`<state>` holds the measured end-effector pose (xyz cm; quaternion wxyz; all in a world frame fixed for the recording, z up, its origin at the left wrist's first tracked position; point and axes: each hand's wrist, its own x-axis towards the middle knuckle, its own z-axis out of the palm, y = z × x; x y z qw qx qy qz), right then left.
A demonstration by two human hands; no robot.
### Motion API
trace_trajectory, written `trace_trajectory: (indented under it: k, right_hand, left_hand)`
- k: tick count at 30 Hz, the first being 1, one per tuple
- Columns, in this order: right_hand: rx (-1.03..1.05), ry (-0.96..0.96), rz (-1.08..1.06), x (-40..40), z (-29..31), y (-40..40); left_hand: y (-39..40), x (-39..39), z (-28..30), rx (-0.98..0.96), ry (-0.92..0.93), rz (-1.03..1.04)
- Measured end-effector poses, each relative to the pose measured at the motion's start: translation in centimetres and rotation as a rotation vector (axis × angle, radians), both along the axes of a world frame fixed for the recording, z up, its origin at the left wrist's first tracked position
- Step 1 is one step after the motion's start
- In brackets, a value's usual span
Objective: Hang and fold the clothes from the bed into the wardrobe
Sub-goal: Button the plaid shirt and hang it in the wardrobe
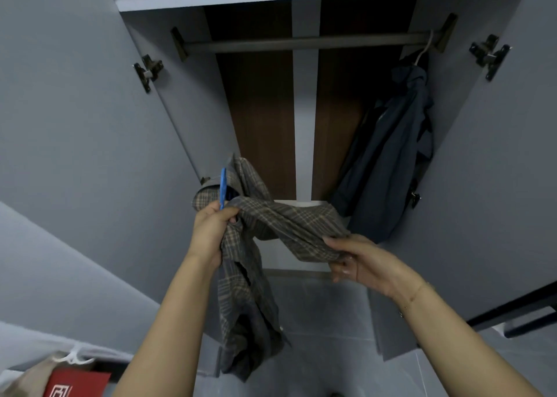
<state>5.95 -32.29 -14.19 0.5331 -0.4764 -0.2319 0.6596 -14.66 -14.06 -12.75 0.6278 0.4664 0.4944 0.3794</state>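
We hold a grey-and-tan plaid shirt (pixel 283 224) before the open grey wardrobe (pixel 168 101). Our left hand (pixel 211 230) grips the shirt's collar together with a blue plastic hanger (pixel 222 191); our right hand (pixel 358 258) pinches a stretched fold of the shirt. The rest of the shirt dangles below. A dark blue jacket (pixel 391 155) hangs from the metal rail (pixel 301 42) at right.

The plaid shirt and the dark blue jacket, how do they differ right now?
The plaid shirt is brown-grey check; the dark blue jacket is plain. The shirt is held in front of the wardrobe, the left hand gripping it with a blue hanger, the right hand holding another part; the jacket hangs from the rail at its right end. The shirt is twisted and bunched; the jacket drapes downward. Both are on hangers, it seems.
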Motion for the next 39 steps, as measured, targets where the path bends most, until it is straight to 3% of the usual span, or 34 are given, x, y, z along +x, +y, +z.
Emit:
trace_trajectory:
  k: [2, 3, 4, 8, 11, 14, 16, 19, 21, 23, 25, 29, 33, 36, 39]
  right_hand:
    - [-0.035, -0.463, -0.223, -0.1, 0.2, 0.4]
    - [-0.041, -0.604, -0.368, -0.1, 0.1, 0.6]
    - [-0.065, -0.571, -0.462, 0.1, -0.1, 0.9]
    - [-0.054, 0.242, -0.535, 1.1, 0.3, 1.2]
    - [0.135, 0.428, -0.784, 1.4, 0.3, 1.6]
    - [0.158, 0.36, -0.983, 1.6, 0.5, 2.0]
    - [0.168, 0.287, -0.983, 2.1, 0.4, 2.0]
    - [0.171, 0.225, -0.824, 2.7, 0.6, 1.4]
    - [0.174, 0.243, -0.603, 2.8, 0.6, 0.5]
    - [0.197, 0.383, -0.345, 2.4, 0.6, -0.6]
    - [0.276, 0.555, -0.218, 1.8, 0.6, -1.3]
    - [0.285, 0.741, -0.395, 1.1, 1.3, -0.4]
    - [0.094, 0.896, -0.699, 1.9, 0.3, 0.4]
    - [-0.021, 0.78, -0.802, 2.2, -0.5, 0.6]
    - [0.046, 0.416, -0.795, 2.0, -1.0, 0.5]
  left_hand:
    - [-0.1, 0.3, 0.0, 0.014, 0.023, 0.011]
    - [-0.2, 0.4, -0.1, 0.015, 0.03, 0.026]
    - [-0.3, 0.6, -0.1, 0.013, 0.034, 0.05]
    - [-0.8, 1.5, -0.4, -0.027, 0.024, 0.127]
    - [-1.9, 2.3, -1.1, -0.04, 0.045, 0.084]
    - [-2.4, 2.5, -1.6, -0.05, 0.049, 0.081]
    - [-2.2, 2.3, -1.7, -0.06, 0.036, 0.076]
    - [-1.8, 2.0, -1.9, -0.076, 0.011, 0.085]
    - [-1.7, 1.8, -2.2, -0.097, -0.025, 0.112]
    - [-1.6, 1.7, -2.4, -0.119, -0.069, 0.139]
    - [-1.4, 1.6, -2.6, -0.126, -0.086, 0.136]
    - [-1.6, 2.0, -2.4, -0.137, -0.131, 0.088]
    - [-1.0, 1.8, -1.6, -0.107, -0.161, 0.088]
    - [-0.7, 1.7, -1.2, -0.06, -0.152, 0.077]
    - [-0.5, 1.8, -0.9, -0.022, -0.129, 0.105]
